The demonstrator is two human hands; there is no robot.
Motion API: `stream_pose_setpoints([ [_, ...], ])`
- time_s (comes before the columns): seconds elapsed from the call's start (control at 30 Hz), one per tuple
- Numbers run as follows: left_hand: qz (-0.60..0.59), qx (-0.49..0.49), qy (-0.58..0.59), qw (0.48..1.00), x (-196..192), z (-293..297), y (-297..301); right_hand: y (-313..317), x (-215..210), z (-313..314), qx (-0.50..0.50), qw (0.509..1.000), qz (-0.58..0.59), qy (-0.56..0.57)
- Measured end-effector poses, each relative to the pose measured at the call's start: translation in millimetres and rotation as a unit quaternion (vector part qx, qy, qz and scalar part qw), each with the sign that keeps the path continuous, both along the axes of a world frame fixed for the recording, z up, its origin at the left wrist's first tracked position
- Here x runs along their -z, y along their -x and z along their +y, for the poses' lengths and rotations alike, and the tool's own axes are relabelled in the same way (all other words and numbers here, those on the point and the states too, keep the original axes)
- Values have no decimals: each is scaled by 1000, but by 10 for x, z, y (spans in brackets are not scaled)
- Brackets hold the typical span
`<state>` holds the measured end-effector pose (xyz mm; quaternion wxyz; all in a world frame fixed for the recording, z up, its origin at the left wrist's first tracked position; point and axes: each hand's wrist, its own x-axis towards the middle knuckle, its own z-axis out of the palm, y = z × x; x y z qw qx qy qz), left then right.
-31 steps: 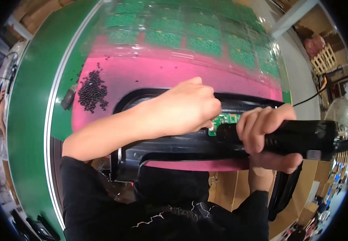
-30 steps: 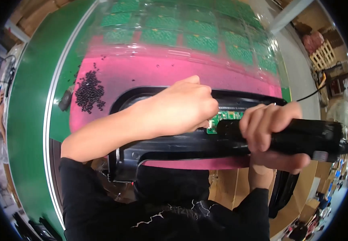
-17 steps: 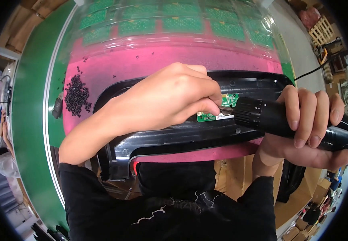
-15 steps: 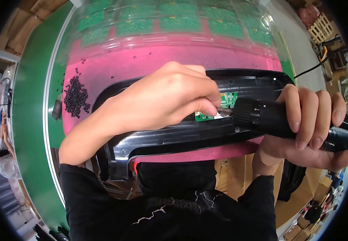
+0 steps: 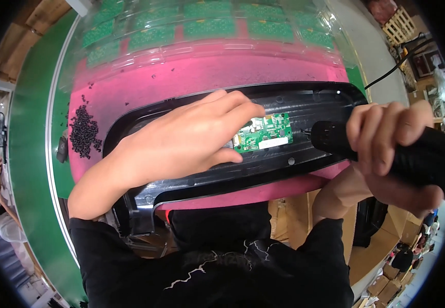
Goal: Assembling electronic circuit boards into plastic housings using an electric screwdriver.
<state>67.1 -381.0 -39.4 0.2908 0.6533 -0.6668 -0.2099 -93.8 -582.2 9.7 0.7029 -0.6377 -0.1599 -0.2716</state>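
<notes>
A green circuit board (image 5: 264,132) with a white label lies inside a long black plastic housing (image 5: 202,177). My left hand (image 5: 197,128) hovers at the board's left end, thumb and fingers apart, with nothing visible between them. Its fingers cover part of that end, so whether they touch the board I cannot tell. In my right hand (image 5: 387,138) is a black electric screwdriver (image 5: 333,137), held level with its bit pointing left, a short way off the board's right edge.
A heap of small black screws (image 5: 84,131) sits on the pink mat (image 5: 181,72) at the left. Clear plastic trays (image 5: 222,46) holding several green boards stand at the far side. A black cable (image 5: 394,66) runs at the right, and cardboard boxes (image 5: 304,215) stand below the mat's near edge.
The screwdriver has drawn back to the right, off the board. My left hand has moved left and its pinched fingers have come apart, uncovering more of the board. The view has shifted slightly.
</notes>
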Motion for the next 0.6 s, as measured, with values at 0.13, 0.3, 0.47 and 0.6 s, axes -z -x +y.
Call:
stream_pose_setpoints([
  [0.13,-37,-10,-76,996,-20,25,-2,-38,163,0,21,998,32,-59],
  [0.3,-38,-31,-117,992,-32,28,-9,-80,154,-62,-1,998,48,-34],
  [0.47,-39,-33,-108,993,-16,24,-7,-99,192,-50,1,997,55,-46],
  [0.6,-44,-26,-85,995,10,22,13,-93,196,27,50,994,77,-65],
])
